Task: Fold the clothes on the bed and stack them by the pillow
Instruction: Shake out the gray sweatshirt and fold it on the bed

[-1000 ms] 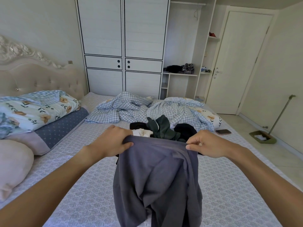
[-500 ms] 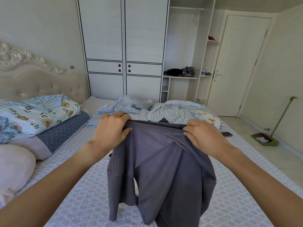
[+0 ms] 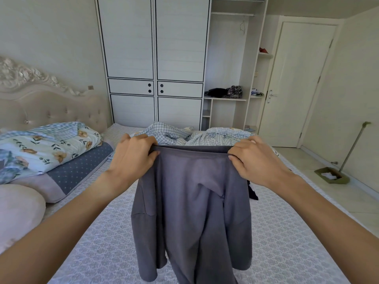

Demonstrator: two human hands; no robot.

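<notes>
I see the left hand (image 3: 133,158) and right hand (image 3: 256,160) each pinching the top edge of a grey knit garment (image 3: 192,212), hanging unfolded above the lace-patterned bed (image 3: 287,242). No folded stack visible beside the dotted blue pillow (image 3: 78,171); I judge folding barely started.

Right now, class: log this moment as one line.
left hand: grips garment | right hand: grips garment | garment: held up over bed, unfolded

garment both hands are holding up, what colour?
Plain grey garment, no pattern; the head view shows it best.
</notes>
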